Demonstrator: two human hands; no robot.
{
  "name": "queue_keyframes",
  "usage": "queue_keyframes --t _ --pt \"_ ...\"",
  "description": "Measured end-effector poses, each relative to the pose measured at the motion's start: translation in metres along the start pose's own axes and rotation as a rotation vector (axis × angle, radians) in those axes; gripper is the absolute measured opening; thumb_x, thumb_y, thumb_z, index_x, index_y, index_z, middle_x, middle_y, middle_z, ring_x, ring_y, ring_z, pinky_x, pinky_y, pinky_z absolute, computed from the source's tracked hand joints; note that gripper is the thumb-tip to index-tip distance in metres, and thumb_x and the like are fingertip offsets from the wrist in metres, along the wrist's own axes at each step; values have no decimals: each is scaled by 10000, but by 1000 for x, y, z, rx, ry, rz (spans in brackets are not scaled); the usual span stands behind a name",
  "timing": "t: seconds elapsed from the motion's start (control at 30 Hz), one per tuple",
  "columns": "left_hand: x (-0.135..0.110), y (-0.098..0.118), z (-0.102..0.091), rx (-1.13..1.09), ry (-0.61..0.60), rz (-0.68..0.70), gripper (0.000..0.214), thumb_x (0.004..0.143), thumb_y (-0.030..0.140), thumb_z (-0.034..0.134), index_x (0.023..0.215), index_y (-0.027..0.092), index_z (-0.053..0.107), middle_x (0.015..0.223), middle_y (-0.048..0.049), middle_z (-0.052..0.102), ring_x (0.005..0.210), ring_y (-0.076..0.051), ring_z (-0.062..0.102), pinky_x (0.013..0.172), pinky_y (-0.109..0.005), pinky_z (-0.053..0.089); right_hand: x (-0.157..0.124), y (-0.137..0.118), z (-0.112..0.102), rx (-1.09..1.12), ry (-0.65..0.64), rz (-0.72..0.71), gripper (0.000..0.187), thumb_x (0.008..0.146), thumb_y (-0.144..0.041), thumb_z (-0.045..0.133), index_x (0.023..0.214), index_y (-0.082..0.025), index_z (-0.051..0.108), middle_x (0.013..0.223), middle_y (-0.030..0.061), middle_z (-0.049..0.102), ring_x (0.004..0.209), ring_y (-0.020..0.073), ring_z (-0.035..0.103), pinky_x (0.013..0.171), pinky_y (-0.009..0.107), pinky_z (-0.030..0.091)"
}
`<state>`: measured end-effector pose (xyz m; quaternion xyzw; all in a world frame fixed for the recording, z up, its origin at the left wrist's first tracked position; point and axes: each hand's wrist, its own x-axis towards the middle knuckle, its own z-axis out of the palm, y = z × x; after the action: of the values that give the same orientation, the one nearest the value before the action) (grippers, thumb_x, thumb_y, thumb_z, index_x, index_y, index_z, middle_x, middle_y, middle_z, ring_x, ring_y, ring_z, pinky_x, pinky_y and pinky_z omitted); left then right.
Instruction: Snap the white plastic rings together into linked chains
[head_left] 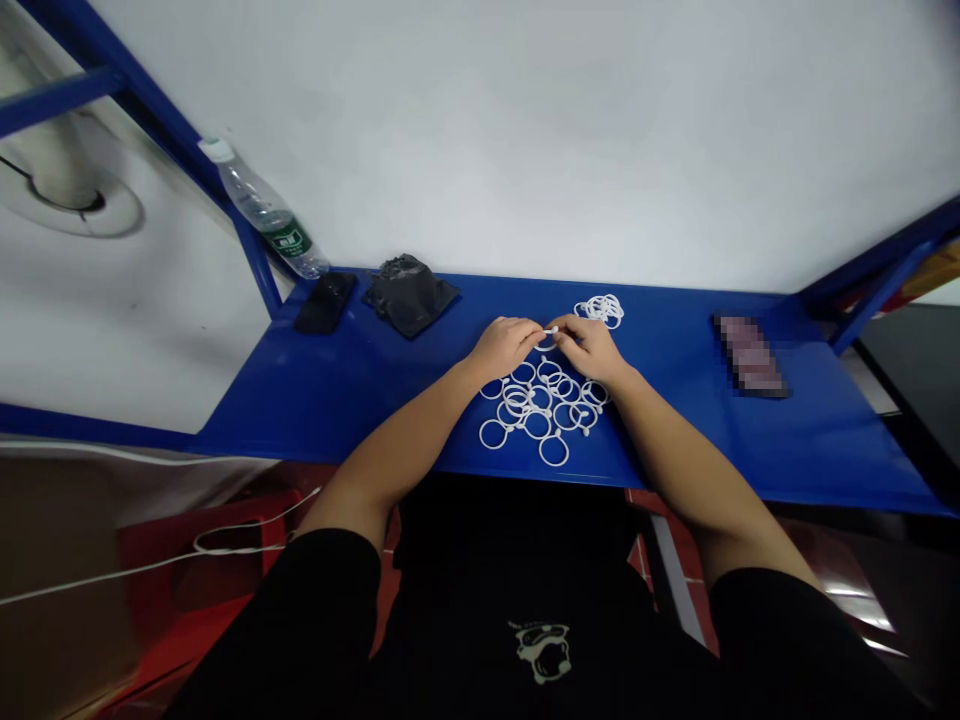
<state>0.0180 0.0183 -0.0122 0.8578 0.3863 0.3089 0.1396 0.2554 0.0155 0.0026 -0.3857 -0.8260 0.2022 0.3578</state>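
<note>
Between my two hands is a white curtain ring (547, 348) with a small knob at its top. My left hand (508, 345) pinches its left side with the fingertips. On the other side, my right hand (590, 345) has its thumb and fingers closed at the knob; the fingers partly cover it. Below the hands, a loose spread of white curtain rings (553, 465) lies on the blue table (300, 400), many overlapping. A smaller heap of similar rings (613, 322) sits just beyond my right hand.
At the back left, a clear plastic bottle (262, 205) leans by the blue frame (259, 265). A black phone (326, 302) and a crumpled dark bag (411, 295) lie near it. To the right is a blurred-out flat object (750, 355). White wall (525, 140) stands behind the table.
</note>
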Motion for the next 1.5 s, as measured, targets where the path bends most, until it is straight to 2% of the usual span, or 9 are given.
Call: queue_keyframes --t 0.2,0.37,0.5,0.57,0.7,0.83,1.03,1.33,1.5 --pt "0 4 1 9 -81 15 239 1190 288 591 1087 206 790 1068 -74 848 1043 -238 784 964 -384 532 1 1 0 -25 13 -55 186 915 -258 568 906 -241 754 811 36 786 711 228 698 726 367 538" --pt "-1 8 2 -2 -103 49 228 1187 302 605 1070 200 772 1075 -76 840 1042 -244 785 974 -395 537 1 2 -1 -15 -18 -32 216 891 -235 551 819 -240 755 777 32 795 690 225 718 718 363 555" --pt "-2 3 1 -52 -15 33 167 1163 287 647 1246 208 768 1130 -74 824 1025 -229 777 999 -402 571 0 8 -2 -108 92 24 296 916 -229 576 1019 -238 854 962 56 878 833 263 797 812 397 620" --pt "-2 -1 1 -69 40 -8 246 1132 281 703 1362 202 742 1172 -82 816 1012 -225 769 1009 -410 591 1 16 -7 -208 200 67 351 940 -235 584 1143 -241 871 1066 78 894 939 295 815 893 445 642" --pt "-2 -5 3 -64 13 -33 213 1105 289 753 1292 193 784 1173 -90 812 1060 -238 769 1040 -432 606 2 39 -23 -404 340 123 376 990 -261 591 1242 -239 868 1151 124 888 1082 354 793 1021 555 626" --pt "-1 -3 5 -23 -95 2 179 1096 309 773 1236 206 820 1168 -92 827 1122 -267 776 1074 -467 595 3 57 -34 -545 303 182 394 1001 -245 581 1275 -222 862 1206 147 876 1167 393 762 1097 625 570" --pt "-1 -1 4 -14 -125 -14 197 1103 318 761 1252 205 823 1190 -96 836 1148 -269 772 1103 -470 583 3 61 -30 -590 145 204 446 934 -179 579 1275 -187 866 1267 171 860 1221 397 742 1127 591 521" --pt "-2 2 1 -13 -162 13 236 1089 403 781 1247 236 835 1236 -88 830 1141 -270 747 1101 -470 567 5 57 -27 -481 197 85 396 899 -160 584 1171 -228 864 1204 133 878 1165 377 762 1120 612 537" --pt "-3 1 3 0 -189 24 274 977 428 911 1190 261 869 1281 -88 808 1207 -307 712 1120 -505 546 5 48 -26 -399 264 54 375 873 -172 608 1134 -255 864 1167 113 878 1152 386 756 1104 651 557"
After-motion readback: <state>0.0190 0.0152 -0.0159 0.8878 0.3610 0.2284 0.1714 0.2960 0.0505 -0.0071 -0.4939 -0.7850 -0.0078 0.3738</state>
